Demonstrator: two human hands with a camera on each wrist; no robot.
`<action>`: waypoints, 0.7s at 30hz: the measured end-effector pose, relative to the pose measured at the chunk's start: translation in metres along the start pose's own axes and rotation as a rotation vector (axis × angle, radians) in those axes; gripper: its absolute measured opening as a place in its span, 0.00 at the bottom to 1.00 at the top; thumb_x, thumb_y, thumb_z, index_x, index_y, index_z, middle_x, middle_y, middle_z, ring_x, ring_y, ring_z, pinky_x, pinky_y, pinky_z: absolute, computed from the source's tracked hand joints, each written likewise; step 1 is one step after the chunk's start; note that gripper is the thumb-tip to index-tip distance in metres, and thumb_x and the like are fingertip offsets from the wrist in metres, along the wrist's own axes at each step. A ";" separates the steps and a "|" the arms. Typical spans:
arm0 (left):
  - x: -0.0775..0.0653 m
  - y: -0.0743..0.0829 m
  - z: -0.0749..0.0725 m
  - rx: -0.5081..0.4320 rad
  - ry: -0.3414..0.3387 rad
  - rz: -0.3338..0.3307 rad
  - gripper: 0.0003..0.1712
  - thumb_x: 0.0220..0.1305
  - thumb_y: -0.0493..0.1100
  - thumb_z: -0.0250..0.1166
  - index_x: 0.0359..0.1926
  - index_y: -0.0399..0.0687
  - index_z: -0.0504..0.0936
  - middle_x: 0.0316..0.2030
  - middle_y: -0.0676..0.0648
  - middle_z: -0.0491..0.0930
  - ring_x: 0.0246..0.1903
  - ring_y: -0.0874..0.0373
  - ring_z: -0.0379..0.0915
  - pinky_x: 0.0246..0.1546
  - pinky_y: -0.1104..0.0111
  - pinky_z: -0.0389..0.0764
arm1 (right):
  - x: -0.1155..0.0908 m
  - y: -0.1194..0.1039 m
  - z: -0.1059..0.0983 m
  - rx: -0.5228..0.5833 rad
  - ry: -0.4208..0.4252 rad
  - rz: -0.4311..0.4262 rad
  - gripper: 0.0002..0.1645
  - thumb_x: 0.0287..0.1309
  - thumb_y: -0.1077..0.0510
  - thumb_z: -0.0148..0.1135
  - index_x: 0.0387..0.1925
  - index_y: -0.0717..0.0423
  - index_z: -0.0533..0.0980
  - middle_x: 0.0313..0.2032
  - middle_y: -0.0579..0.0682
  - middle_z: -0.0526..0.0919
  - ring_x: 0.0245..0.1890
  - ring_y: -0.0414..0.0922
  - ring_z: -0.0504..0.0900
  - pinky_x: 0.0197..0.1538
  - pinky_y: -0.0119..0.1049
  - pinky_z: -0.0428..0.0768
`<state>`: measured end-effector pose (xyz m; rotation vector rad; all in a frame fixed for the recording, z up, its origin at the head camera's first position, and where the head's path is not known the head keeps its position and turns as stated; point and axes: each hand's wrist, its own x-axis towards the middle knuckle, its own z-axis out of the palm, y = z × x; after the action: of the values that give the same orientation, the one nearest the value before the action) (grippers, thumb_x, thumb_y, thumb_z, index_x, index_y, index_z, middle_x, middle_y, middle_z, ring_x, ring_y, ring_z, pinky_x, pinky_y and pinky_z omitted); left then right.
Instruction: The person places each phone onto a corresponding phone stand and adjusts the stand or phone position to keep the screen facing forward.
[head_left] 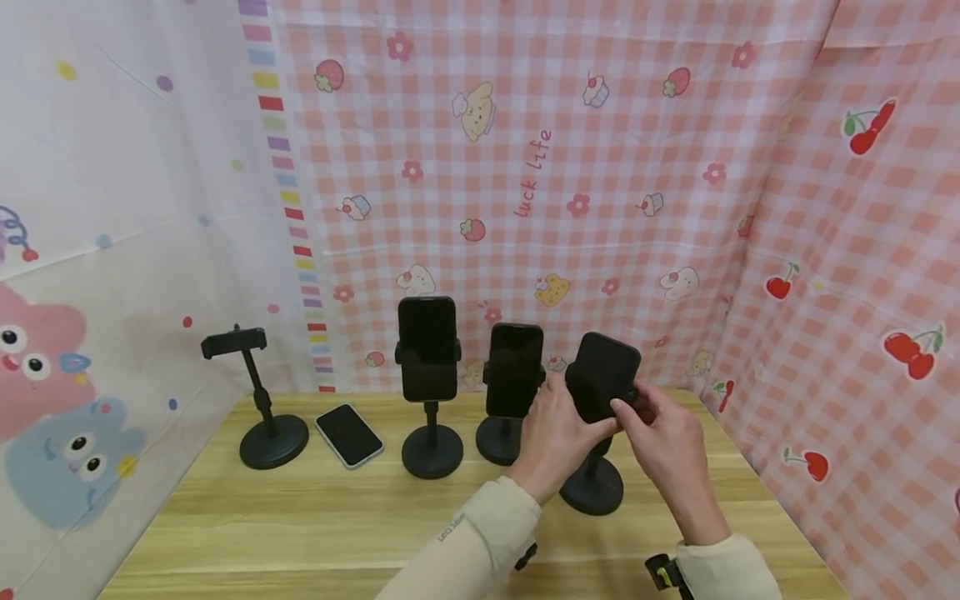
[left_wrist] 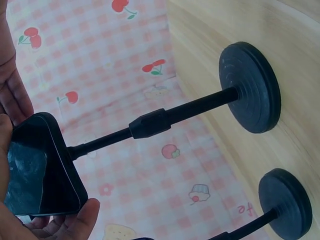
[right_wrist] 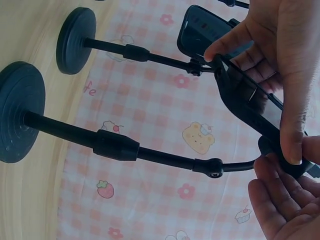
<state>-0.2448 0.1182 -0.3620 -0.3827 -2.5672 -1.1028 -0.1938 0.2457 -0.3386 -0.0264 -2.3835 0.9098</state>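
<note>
A black smartphone (head_left: 600,375) sits tilted in the clamp of the rightmost phone stand (head_left: 592,487). My left hand (head_left: 557,433) grips this phone by its left side and lower edge, thumb in front. At its lower right corner, my right hand (head_left: 667,437) pinches the stand's clamp (right_wrist: 272,150) together with the phone's edge, fingers behind and thumb in front. From the left wrist view, the phone (left_wrist: 40,170) is between both hands, above the stand's pole (left_wrist: 200,107) and round base (left_wrist: 250,87).
Two more stands hold upright phones, one mid-table (head_left: 427,350) and one beside my left hand (head_left: 514,371). Another phone (head_left: 349,435) lies flat on the wooden table (head_left: 315,517). At the far left is a stand (head_left: 273,442) with a bare clamp. Patterned cloth (head_left: 525,250) hangs behind.
</note>
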 end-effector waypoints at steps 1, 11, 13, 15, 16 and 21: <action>0.000 0.000 0.001 -0.001 -0.007 0.001 0.56 0.42 0.75 0.65 0.61 0.38 0.65 0.51 0.40 0.76 0.46 0.51 0.75 0.44 0.57 0.82 | 0.000 0.000 0.001 0.001 0.004 -0.001 0.31 0.62 0.47 0.59 0.56 0.68 0.74 0.37 0.65 0.86 0.35 0.55 0.82 0.37 0.55 0.81; -0.002 -0.007 -0.001 -0.074 -0.054 0.149 0.52 0.54 0.67 0.62 0.71 0.43 0.56 0.65 0.41 0.66 0.61 0.51 0.65 0.59 0.54 0.73 | 0.004 0.011 0.005 -0.003 0.040 -0.038 0.23 0.64 0.56 0.58 0.54 0.68 0.75 0.34 0.65 0.86 0.25 0.50 0.78 0.26 0.42 0.76; -0.001 -0.007 -0.001 -0.061 -0.052 0.171 0.48 0.58 0.63 0.62 0.70 0.41 0.58 0.64 0.42 0.68 0.60 0.52 0.66 0.58 0.56 0.74 | 0.005 0.013 0.006 0.001 0.044 -0.042 0.22 0.64 0.56 0.58 0.54 0.68 0.75 0.34 0.66 0.85 0.25 0.51 0.77 0.26 0.42 0.75; 0.000 -0.007 -0.002 -0.049 -0.058 0.183 0.45 0.61 0.60 0.60 0.69 0.40 0.58 0.62 0.42 0.68 0.59 0.53 0.67 0.58 0.57 0.75 | 0.006 0.015 0.006 0.023 0.051 -0.051 0.21 0.64 0.57 0.58 0.54 0.68 0.75 0.36 0.67 0.85 0.27 0.53 0.79 0.28 0.46 0.78; 0.000 -0.007 -0.002 -0.043 -0.062 0.186 0.43 0.63 0.59 0.60 0.69 0.39 0.58 0.62 0.41 0.69 0.58 0.53 0.68 0.57 0.58 0.75 | 0.007 0.016 0.006 0.033 0.053 -0.052 0.22 0.64 0.57 0.58 0.54 0.68 0.74 0.37 0.68 0.85 0.29 0.54 0.81 0.29 0.48 0.80; 0.003 -0.007 -0.002 -0.034 -0.090 0.201 0.36 0.69 0.50 0.56 0.70 0.41 0.55 0.59 0.41 0.70 0.55 0.53 0.70 0.55 0.58 0.78 | 0.011 0.022 0.007 0.087 0.041 -0.055 0.24 0.66 0.57 0.56 0.57 0.69 0.72 0.43 0.71 0.83 0.38 0.59 0.83 0.37 0.58 0.81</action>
<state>-0.2501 0.1125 -0.3646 -0.6972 -2.5218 -1.0789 -0.2112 0.2609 -0.3508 0.0538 -2.2933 0.9769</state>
